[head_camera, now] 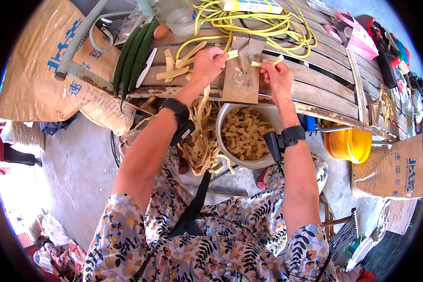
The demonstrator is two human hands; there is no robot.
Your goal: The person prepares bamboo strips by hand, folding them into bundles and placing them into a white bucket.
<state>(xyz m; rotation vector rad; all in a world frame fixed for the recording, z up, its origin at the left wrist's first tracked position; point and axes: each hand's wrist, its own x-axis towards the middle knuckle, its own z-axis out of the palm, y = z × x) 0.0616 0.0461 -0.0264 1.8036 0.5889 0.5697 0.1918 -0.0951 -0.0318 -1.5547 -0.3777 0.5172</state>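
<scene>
My left hand (208, 63) pinches a short pale strip (232, 54) above the slatted wooden table. A bent pale strip (277, 60) is held between the thumb and fingers of my right hand (279, 75). Between the hands, a wooden board (240, 84) with a raised block at its far end overhangs the table's near edge. Several cut strips (172, 73) lie left of my left hand. Below the board, a round basin (220, 135) contains many short, pale pieces (245, 132). Beside it hangs a tangled bundle of long strips (199, 137).
Yellow cable (257, 23) lies coiled at the back. Dark green cucumbers (135, 56), a brown egg (160, 31) and a white-handled knife (146, 67) are at the left. A yellow bucket (349, 146) and a printed sack (391, 169) stand right; a pink bag (357, 35) is farther back.
</scene>
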